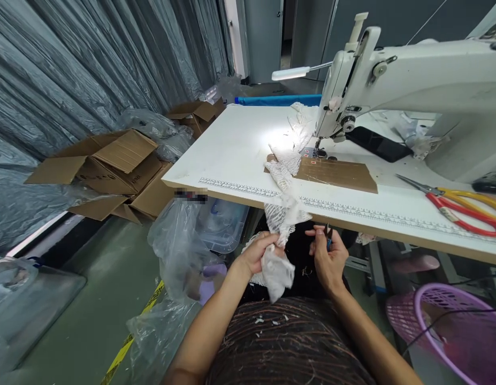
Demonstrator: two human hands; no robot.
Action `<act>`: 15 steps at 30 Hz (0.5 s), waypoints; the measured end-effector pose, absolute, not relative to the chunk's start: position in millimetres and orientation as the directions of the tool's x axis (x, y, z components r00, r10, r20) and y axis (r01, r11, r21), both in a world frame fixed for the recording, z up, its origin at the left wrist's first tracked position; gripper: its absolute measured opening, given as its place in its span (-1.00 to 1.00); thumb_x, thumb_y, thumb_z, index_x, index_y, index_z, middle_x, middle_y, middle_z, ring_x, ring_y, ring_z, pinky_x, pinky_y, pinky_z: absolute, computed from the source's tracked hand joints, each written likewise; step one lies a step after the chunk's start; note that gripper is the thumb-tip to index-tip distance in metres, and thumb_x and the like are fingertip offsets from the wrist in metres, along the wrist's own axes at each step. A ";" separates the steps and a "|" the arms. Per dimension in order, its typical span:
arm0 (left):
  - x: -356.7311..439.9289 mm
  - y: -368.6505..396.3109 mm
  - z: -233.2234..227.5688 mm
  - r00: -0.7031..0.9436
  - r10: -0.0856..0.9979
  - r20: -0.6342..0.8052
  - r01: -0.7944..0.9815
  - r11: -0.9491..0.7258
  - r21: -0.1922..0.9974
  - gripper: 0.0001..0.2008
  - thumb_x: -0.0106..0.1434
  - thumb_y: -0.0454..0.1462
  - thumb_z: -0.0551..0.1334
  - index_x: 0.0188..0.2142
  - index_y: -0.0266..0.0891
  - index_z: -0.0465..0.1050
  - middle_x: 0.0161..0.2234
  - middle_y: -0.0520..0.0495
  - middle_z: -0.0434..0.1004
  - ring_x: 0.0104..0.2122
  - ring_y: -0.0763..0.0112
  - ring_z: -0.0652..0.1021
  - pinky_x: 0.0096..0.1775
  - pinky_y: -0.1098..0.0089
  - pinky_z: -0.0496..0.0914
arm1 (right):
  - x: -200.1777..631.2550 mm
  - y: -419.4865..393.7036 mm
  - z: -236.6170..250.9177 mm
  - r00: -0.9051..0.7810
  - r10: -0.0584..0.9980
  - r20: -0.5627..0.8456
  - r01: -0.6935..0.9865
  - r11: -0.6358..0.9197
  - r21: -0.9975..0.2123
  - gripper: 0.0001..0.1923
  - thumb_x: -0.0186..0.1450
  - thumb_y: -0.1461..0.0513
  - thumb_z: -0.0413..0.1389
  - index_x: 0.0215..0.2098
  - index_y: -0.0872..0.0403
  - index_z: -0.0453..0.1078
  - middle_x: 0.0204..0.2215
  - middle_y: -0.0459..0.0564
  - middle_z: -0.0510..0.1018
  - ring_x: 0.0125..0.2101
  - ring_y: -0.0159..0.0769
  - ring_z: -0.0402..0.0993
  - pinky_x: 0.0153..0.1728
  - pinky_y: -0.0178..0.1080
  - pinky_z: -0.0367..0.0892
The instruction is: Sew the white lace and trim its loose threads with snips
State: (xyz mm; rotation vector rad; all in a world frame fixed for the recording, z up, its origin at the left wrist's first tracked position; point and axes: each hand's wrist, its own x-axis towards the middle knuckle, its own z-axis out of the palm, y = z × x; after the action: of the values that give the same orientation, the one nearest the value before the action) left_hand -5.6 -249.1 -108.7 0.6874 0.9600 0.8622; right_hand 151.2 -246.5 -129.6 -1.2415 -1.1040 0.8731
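white lace strip (283, 211) hangs over the table (231, 155) edge at frame centre, its bunched lower end gripped in the left hand (260, 251), while the right hand (327, 256) beside it pinches small blue snips (328, 240), red scissors (460, 206) lying far right.

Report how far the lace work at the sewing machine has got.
Looks done: one end of the lace strip lies on the table by the needle of the sewing machine, seemingly already through it. In hand: the left hand grips the bunched lace below the table edge; the right hand holds a small snipper beside it. Left: the trimming appears unfinished; the scissors lie unused.
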 end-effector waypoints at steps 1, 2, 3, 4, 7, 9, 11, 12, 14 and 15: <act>-6.6 -257.7 -113.8 0.337 0.842 -0.422 -0.324 0.524 0.788 -0.56 -0.04 0.04 0.34 -0.66 -0.26 0.30 -0.81 0.18 0.03 -0.76 0.63 0.09 -0.63 0.48 0.00 | 150.1 -246.8 -130.6 0.263 0.955 0.141 0.043 0.134 -0.990 -0.67 0.34 -0.01 0.01 -0.18 0.09 0.33 -0.44 -0.01 0.53 -0.67 -0.43 0.19 -0.64 -0.33 0.17; -7.9 -265.4 -118.2 0.353 0.828 -0.435 -0.321 0.544 0.775 -0.57 -0.04 0.02 0.34 -0.67 -0.26 0.30 -0.82 0.18 -0.01 -0.77 0.64 0.07 -0.64 0.48 -0.02 | 148.5 -247.1 -131.2 0.240 0.963 0.123 0.032 0.119 -0.992 -0.65 0.34 -0.01 0.01 -0.18 0.10 0.34 -0.44 0.00 0.55 -0.68 -0.43 0.20 -0.65 -0.33 0.18; -9.4 -271.7 -121.7 0.353 0.823 -0.446 -0.311 0.553 0.773 -0.59 -0.04 0.00 0.33 -0.67 -0.27 0.32 -0.82 0.18 -0.01 -0.78 0.64 0.06 -0.64 0.49 -0.03 | 146.6 -247.0 -131.5 0.202 0.973 0.108 0.028 0.105 -0.994 -0.64 0.34 -0.02 0.01 -0.18 0.11 0.35 -0.43 0.01 0.55 -0.68 -0.43 0.21 -0.65 -0.32 0.19; -10.9 -276.3 -124.2 0.348 0.819 -0.457 -0.308 0.560 0.769 -0.61 -0.03 -0.02 0.34 -0.66 -0.28 0.34 -0.82 0.17 0.02 -0.78 0.64 0.07 -0.65 0.49 -0.03 | 144.5 -246.5 -131.2 0.155 0.983 0.095 0.029 0.092 -0.995 -0.63 0.33 -0.03 0.01 -0.18 0.11 0.36 -0.43 0.01 0.56 -0.69 -0.43 0.22 -0.65 -0.32 0.20; -14.2 -279.9 -125.9 0.303 0.823 -0.481 -0.308 0.562 0.768 -0.65 0.00 -0.05 0.34 -0.59 -0.31 0.42 -0.77 0.12 0.18 -0.75 0.63 0.15 -0.63 0.49 -0.01 | 137.5 -242.3 -126.3 0.007 0.997 0.073 0.048 0.073 -0.996 -0.59 0.32 -0.05 0.01 -0.19 0.12 0.41 -0.57 -0.09 0.47 -0.68 -0.40 0.24 -0.63 -0.31 0.21; -14.3 -277.1 -124.1 0.250 0.835 -0.491 -0.298 0.549 0.781 -0.64 0.02 -0.04 0.35 -0.54 -0.33 0.47 -0.72 0.08 0.28 -0.71 0.61 0.22 -0.61 0.49 0.03 | 133.6 -238.2 -119.9 -0.057 0.995 0.079 0.065 0.082 -0.994 -0.57 0.34 -0.06 -0.03 -0.22 0.12 0.43 -0.66 -0.16 0.36 -0.66 -0.38 0.25 -0.60 -0.31 0.22; -12.7 -273.9 -122.5 0.171 0.857 -0.486 -0.280 0.515 0.810 -0.61 0.03 0.00 0.36 -0.50 -0.34 0.48 -0.65 0.04 0.36 -0.66 0.58 0.28 -0.58 0.50 0.09 | 130.7 -235.1 -112.6 -0.059 0.992 0.107 0.098 0.112 -0.989 -0.59 0.32 -0.06 0.00 -0.26 0.10 0.44 -0.63 -0.14 0.38 -0.62 -0.37 0.27 -0.57 -0.31 0.24; -11.5 -272.8 -122.3 0.130 0.870 -0.476 -0.267 0.493 0.828 -0.58 0.03 0.02 0.36 -0.49 -0.34 0.48 -0.63 0.02 0.38 -0.64 0.56 0.31 -0.56 0.49 0.12 | 129.5 -234.2 -109.3 -0.044 0.991 0.127 0.115 0.131 -0.985 -0.61 0.29 -0.05 0.04 -0.27 0.09 0.43 -0.57 -0.11 0.43 -0.58 -0.37 0.29 -0.55 -0.31 0.26; -9.9 -272.2 -123.2 0.081 0.891 -0.446 -0.231 0.452 0.862 -0.54 0.03 0.07 0.34 -0.47 -0.34 0.48 -0.59 0.01 0.40 -0.61 0.53 0.32 -0.54 0.48 0.14 | 127.7 -234.0 -104.4 -0.005 0.989 0.150 0.121 0.150 -0.981 -0.64 0.25 -0.04 0.11 -0.26 0.09 0.43 -0.49 -0.07 0.47 -0.54 -0.36 0.31 -0.53 -0.31 0.26; -10.1 -272.7 -124.1 0.079 0.901 -0.426 -0.208 0.433 0.877 -0.52 0.05 0.09 0.33 -0.45 -0.34 0.48 -0.58 0.02 0.40 -0.60 0.53 0.32 -0.53 0.48 0.14 | 127.0 -234.4 -102.9 0.005 0.990 0.140 0.096 0.139 -0.986 -0.64 0.25 -0.03 0.11 -0.24 0.10 0.43 -0.49 -0.06 0.47 -0.54 -0.37 0.29 -0.55 -0.32 0.25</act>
State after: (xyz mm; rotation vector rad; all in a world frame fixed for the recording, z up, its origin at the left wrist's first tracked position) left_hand -10.1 -272.7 -124.1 0.7374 1.2052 0.9538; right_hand 127.0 -234.4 -102.9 -1.1786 -1.3325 1.0499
